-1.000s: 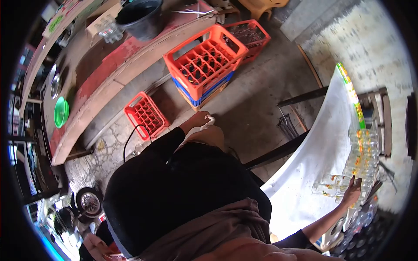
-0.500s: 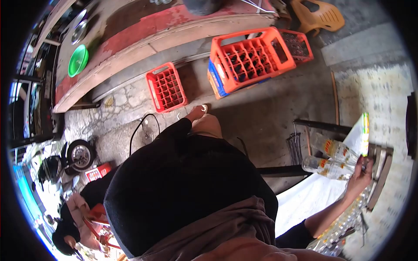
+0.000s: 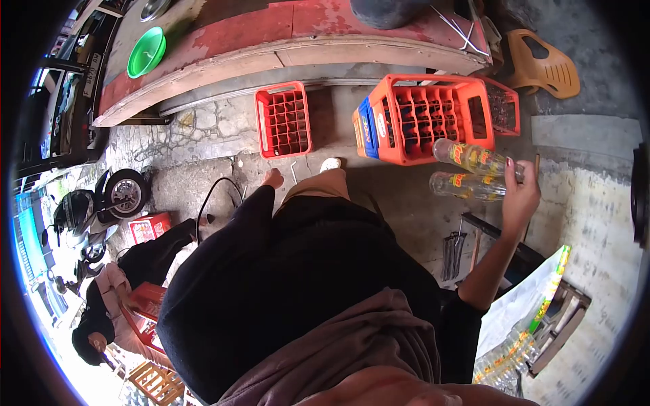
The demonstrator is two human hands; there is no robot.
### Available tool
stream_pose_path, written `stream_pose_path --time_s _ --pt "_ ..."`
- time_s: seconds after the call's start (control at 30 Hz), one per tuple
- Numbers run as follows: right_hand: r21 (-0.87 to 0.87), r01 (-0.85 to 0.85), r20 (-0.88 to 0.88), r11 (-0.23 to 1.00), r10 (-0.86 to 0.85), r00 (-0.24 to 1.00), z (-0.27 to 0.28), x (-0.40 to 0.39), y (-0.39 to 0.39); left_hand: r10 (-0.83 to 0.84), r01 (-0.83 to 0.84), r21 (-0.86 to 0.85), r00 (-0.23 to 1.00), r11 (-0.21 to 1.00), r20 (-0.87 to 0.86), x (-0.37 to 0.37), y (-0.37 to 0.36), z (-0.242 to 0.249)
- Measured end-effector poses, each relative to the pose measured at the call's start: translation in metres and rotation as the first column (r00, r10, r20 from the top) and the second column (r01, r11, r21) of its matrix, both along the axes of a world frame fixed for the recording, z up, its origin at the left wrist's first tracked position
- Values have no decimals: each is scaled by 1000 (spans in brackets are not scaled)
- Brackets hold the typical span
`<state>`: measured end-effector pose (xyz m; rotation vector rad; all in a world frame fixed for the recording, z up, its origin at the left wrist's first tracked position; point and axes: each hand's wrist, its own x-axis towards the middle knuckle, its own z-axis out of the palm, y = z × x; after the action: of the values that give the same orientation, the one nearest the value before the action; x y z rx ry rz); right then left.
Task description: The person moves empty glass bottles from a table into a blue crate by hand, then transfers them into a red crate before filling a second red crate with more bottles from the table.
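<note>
Two clear glass bottles with yellow and red print, an upper one (image 3: 467, 157) and a lower one (image 3: 466, 186), are gripped by their necks in my right hand (image 3: 521, 189). They lie sideways in the view, just below the large orange crate (image 3: 482, 118) with its divided compartments. My left hand (image 3: 273, 178) hangs beside my leg, near a smaller red crate (image 3: 305, 128) on the floor; its fingers look curled, but whether they hold anything is hidden. The small crate's visible compartments show no bottles.
A red bench (image 3: 271, 57) carries a green bowl (image 3: 147, 52). A yellow-orange chair (image 3: 548, 68) stands beyond the crates. More bottles (image 3: 504, 358) stand by a wooden frame at lower right. Another person (image 3: 112, 291) sits at lower left near a motorbike (image 3: 88, 210).
My right hand has carried the two bottles from the wooden frame at the right up to the large crate's side. My left arm hangs slightly farther left, and the view has shifted.
</note>
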<state>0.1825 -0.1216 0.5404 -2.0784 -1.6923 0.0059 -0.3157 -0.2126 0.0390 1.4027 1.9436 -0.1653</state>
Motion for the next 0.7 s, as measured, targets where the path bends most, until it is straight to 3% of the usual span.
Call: stream_pose_path --time_s 0.07,0.17,0.2,0.27,0.37,0.4,0.47,0.57,0.7 --pt "1 -22 15 1000 22 1000 -12 -4 18 23 -17 -74 997 997 73 1 11 13" --pt "57 -34 87 998 28 996 -36 -4 38 12 -46 209 987 977 163 -5 26 1" --pt "57 -51 94 997 46 995 -42 -3 41 146 -194 235 968 952 205 1 31 7" --pt "-28 20 53 999 -19 998 -55 -4 53 180 -249 352 960 902 216 10 45 16" --pt "11 -60 0 998 60 998 -74 1 64 184 -224 333 972 916 146 28 57 35" --pt "10 -62 -37 998 63 997 -80 3 67 232 -254 281 966 925 111 41 59 64" --pt "24 -120 -67 992 122 990 -91 8 73 288 -366 423 928 829 239 47 42 31" --pt "66 -201 -70 977 205 976 -96 15 77 452 -505 379 863 776 224 81 3 26" --pt "90 -303 -137 949 313 940 -99 31 83 501 -547 236 834 803 230 129 -69 14"
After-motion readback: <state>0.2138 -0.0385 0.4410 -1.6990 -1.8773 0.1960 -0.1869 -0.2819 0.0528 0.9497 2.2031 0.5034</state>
